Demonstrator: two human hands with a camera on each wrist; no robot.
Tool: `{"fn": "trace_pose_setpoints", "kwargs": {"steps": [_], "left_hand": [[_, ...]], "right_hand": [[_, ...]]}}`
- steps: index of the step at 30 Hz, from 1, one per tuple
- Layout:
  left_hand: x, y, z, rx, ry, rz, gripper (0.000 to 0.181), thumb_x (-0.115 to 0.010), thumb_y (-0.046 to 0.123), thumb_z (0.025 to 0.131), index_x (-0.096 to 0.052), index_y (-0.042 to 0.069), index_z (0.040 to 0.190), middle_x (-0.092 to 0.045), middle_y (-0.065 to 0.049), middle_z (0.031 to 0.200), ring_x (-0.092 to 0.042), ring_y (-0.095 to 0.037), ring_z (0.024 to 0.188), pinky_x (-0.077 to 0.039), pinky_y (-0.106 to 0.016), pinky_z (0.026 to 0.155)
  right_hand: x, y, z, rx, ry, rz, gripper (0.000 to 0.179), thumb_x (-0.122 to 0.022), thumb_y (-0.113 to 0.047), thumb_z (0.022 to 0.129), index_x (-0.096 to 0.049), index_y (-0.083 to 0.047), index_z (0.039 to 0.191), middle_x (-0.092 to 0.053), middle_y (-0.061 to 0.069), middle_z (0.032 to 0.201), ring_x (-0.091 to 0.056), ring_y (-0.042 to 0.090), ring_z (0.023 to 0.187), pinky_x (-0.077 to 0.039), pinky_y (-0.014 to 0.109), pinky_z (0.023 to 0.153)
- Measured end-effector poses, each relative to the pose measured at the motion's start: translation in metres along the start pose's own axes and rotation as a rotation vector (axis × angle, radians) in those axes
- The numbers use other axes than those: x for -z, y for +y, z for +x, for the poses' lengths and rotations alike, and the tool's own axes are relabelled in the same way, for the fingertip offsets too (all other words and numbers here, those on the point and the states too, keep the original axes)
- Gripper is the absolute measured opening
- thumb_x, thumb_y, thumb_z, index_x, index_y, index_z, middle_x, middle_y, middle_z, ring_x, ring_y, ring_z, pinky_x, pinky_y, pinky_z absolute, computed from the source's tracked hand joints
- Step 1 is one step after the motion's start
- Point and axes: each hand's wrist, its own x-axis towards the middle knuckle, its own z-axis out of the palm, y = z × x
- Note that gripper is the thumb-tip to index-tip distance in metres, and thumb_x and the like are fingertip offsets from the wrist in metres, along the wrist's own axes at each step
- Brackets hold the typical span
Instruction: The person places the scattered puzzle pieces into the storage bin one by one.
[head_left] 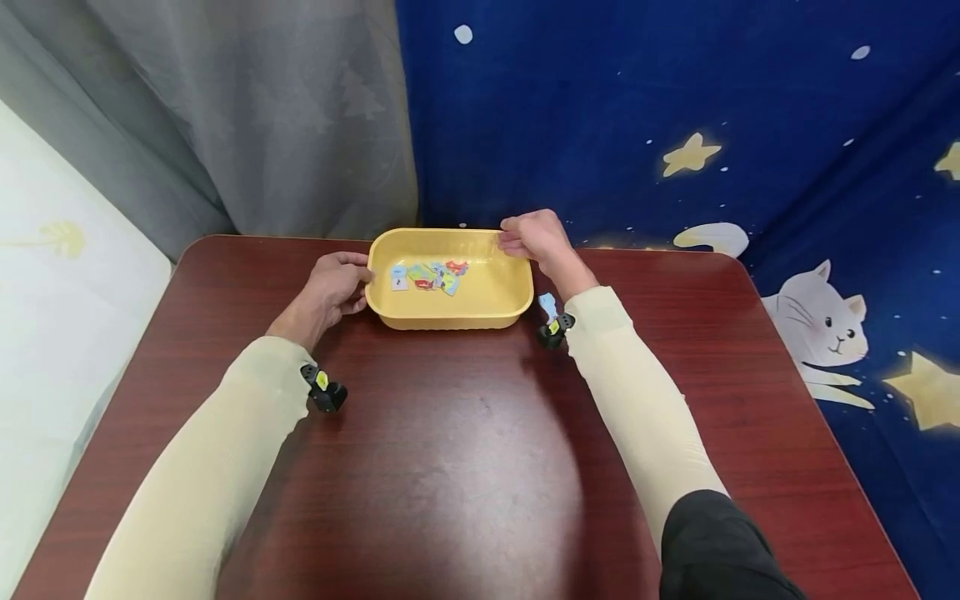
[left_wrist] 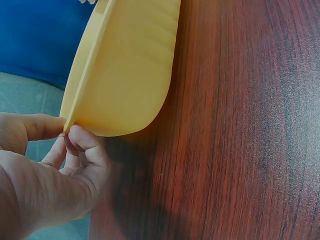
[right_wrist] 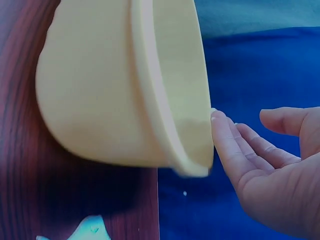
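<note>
A yellow plastic basin sits near the far edge of the table. Inside, toward its left half, lie several small flat colourful pieces. My left hand pinches the basin's left rim, and the left wrist view shows thumb and fingers on either side of that rim. At the far right corner is my right hand, its fingers extended and fingertips right at the rim, with the thumb apart from them. A light blue flat piece lies on the table to the right of the basin.
The dark red wood-grain table extends toward me. Behind it hang a grey curtain and a blue curtain with stars and a cat, close to the basin's far side. Black wrist cameras sit on both wrists.
</note>
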Motion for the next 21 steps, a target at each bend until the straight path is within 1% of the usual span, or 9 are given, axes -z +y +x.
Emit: {"fn": "trace_pose_setpoints", "kwargs": {"steps": [3, 6, 10, 15, 18, 21], "left_hand": [[0.001, 0.0, -0.001, 0.0, -0.002, 0.002, 0.04, -0.055, 0.014, 0.097, -0.044, 0.012, 0.136, -0.054, -0.004, 0.089, -0.051, -0.01, 0.058, -0.049, -0.019, 0.053], [0.001, -0.001, -0.001, -0.003, -0.005, 0.003, 0.041, -0.055, 0.014, 0.097, -0.044, 0.012, 0.136, -0.053, -0.004, 0.089, -0.051, -0.01, 0.058, -0.05, -0.02, 0.053], [0.003, -0.002, 0.0, -0.003, -0.003, 0.0, 0.041, -0.055, 0.014, 0.097, -0.044, 0.012, 0.136, -0.054, -0.004, 0.086, -0.051, -0.009, 0.057, -0.05, -0.02, 0.052], [0.002, -0.002, 0.002, -0.01, -0.006, -0.006, 0.041, -0.055, 0.013, 0.097, -0.044, 0.011, 0.136, -0.054, -0.002, 0.083, -0.05, -0.009, 0.056, -0.049, -0.02, 0.051], [0.002, -0.002, 0.002, -0.013, -0.009, -0.005, 0.04, -0.055, 0.013, 0.097, -0.044, 0.011, 0.135, -0.054, -0.003, 0.082, -0.051, -0.009, 0.056, -0.049, -0.02, 0.051], [0.002, -0.002, 0.002, -0.011, -0.008, -0.004, 0.04, -0.055, 0.013, 0.097, -0.044, 0.011, 0.136, -0.055, -0.002, 0.082, -0.051, -0.009, 0.055, -0.049, -0.02, 0.051]], "right_hand": [[0.007, 0.005, -0.003, 0.008, 0.011, -0.006, 0.035, -0.062, -0.016, 0.094, -0.061, 0.003, 0.124, -0.067, 0.021, 0.114, -0.071, 0.022, 0.09, -0.058, 0.028, 0.079], [0.015, 0.01, -0.006, 0.014, 0.022, 0.0, 0.034, -0.062, -0.016, 0.094, -0.062, 0.004, 0.122, -0.067, 0.021, 0.112, -0.072, 0.022, 0.088, -0.057, 0.029, 0.08], [0.025, 0.016, -0.009, 0.019, 0.02, 0.04, 0.036, -0.061, -0.013, 0.094, -0.06, 0.007, 0.124, -0.066, 0.024, 0.112, -0.071, 0.024, 0.088, -0.057, 0.033, 0.083], [0.038, 0.025, -0.009, 0.018, 0.017, 0.092, 0.04, -0.059, -0.011, 0.095, -0.055, 0.011, 0.128, -0.065, 0.025, 0.111, -0.072, 0.022, 0.082, -0.056, 0.035, 0.084], [0.045, 0.031, -0.009, 0.015, 0.019, 0.104, 0.039, -0.058, -0.01, 0.096, -0.054, 0.01, 0.129, -0.066, 0.024, 0.108, -0.072, 0.02, 0.08, -0.056, 0.035, 0.084], [0.049, 0.036, -0.01, 0.012, 0.017, 0.11, 0.038, -0.058, -0.01, 0.096, -0.055, 0.01, 0.128, -0.067, 0.02, 0.101, -0.071, 0.02, 0.079, -0.054, 0.037, 0.086]]}}
